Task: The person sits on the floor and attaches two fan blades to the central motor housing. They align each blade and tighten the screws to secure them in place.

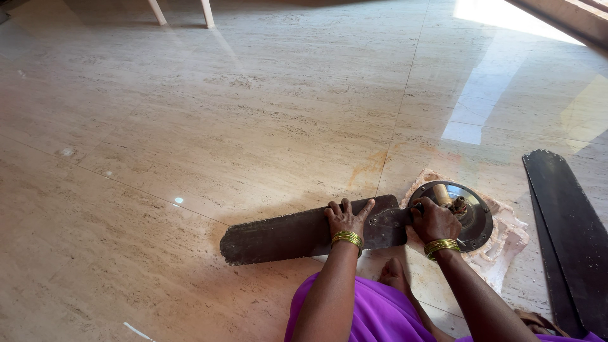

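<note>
A dark brown ceiling fan blade (278, 235) lies flat on the polished stone floor, its metal bracket meeting the round fan motor housing (472, 215). My left hand (346, 217) presses flat on the blade near the bracket, fingers spread. Over the joint between bracket and housing, my right hand (433, 220) is closed around something small; what it grips is hidden. Both wrists carry gold bangles. The motor rests on a pale crumpled cloth (506, 244).
A second dark fan blade (567, 234) lies on the floor at the right. Two white furniture legs (182, 12) stand at the top left. Purple fabric (373, 313) covers my lap, with a foot (394, 273) showing. Sunlight falls at the top right.
</note>
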